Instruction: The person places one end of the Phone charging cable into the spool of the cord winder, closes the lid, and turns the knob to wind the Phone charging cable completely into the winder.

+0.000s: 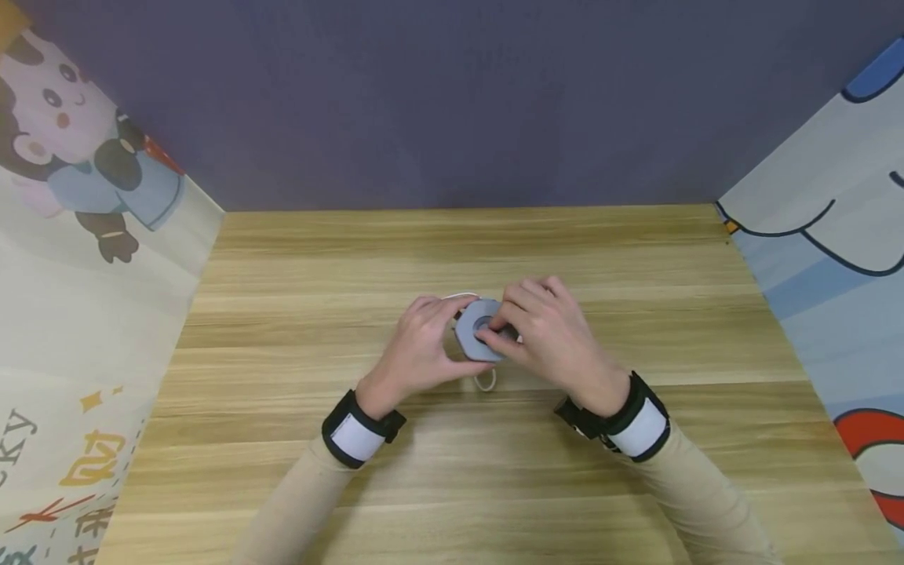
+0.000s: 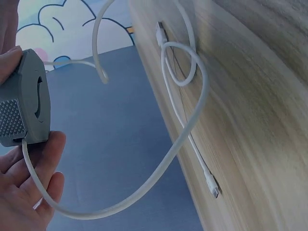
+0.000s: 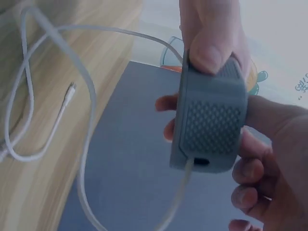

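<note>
Beige-sleeved left hand (image 1: 417, 345): reaches in from the lower left, thumb on the near edge and forefinger on the far edge of a grey case (image 1: 464, 333), gripping it between them.
Right hand (image 1: 551, 337): angled in from the opposite side, thumb and forefinger pinching at the round centre of the case's upper face, the other fingers curled.
Case position: between the two hands, held off the tabletop (image 1: 282, 267), directly under the right fingertips.
Case look: thick, many-sided, matt; a raised diamond texture (image 3: 214, 127) covers one side, a small dark opening (image 3: 201, 162) sits near its end, and a curved slot (image 2: 39, 96) cuts the lower face.
White cable (image 2: 82, 215): leaves the case at its side, hangs in a wide loop, then coils on the wood-grain top.
Cable ends: a larger metal-tipped plug (image 2: 161, 34) and a slimmer plug (image 2: 211, 184) lie on the wood, well apart from each other.
Wrists: black straps (image 1: 346, 408) with white patches.
Surround: a dark blue-grey panel (image 1: 452, 102) behind, cartoon-printed panels (image 1: 78, 314) at both sides.
</note>
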Motion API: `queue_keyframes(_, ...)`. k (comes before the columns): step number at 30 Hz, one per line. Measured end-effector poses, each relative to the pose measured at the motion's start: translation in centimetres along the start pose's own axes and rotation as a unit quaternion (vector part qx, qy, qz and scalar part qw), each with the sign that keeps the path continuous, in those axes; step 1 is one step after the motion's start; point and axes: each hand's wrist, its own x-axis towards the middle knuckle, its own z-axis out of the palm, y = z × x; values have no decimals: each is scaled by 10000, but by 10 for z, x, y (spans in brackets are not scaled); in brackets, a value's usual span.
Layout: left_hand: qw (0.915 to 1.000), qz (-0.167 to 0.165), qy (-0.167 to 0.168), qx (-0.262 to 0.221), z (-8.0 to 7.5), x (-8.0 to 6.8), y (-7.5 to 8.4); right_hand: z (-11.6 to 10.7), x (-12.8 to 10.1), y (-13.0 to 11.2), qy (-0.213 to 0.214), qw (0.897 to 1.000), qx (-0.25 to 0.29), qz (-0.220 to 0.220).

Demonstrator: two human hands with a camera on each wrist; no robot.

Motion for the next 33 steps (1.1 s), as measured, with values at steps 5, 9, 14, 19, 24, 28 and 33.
queue_keyframes(5, 9999, -42, 93, 6, 3, -1, 1, 6, -2, -4, 139, 9994, 42, 317)
queue_keyframes(9, 9998, -108, 134, -48, 5, -2, 2, 10, -4, -7, 243, 9980, 67, 577)
queue_keyframes(14, 9995, -233, 183, -105, 7, -3, 3, 13, -6, -11, 343, 9960, 64, 818)
queue_keyframes(19, 9990, -323, 267, -122, 11, -5, 3, 16, -8, -14, 449, 9936, 104, 1030)
queue_keyframes(24, 9983, -459, 322, -168, 12, -5, 5, 19, -9, -17, 592, 9904, 153, 1237)
queue_keyframes(28, 9973, -557, 390, -293, 13, -5, 7, 23, -9, -21, 804, 9858, 241, 1457)
queue_keyframes(33, 9942, -750, 489, -594, 16, -4, 11, 27, -9, -26, 1107, 9789, 313, 1688)
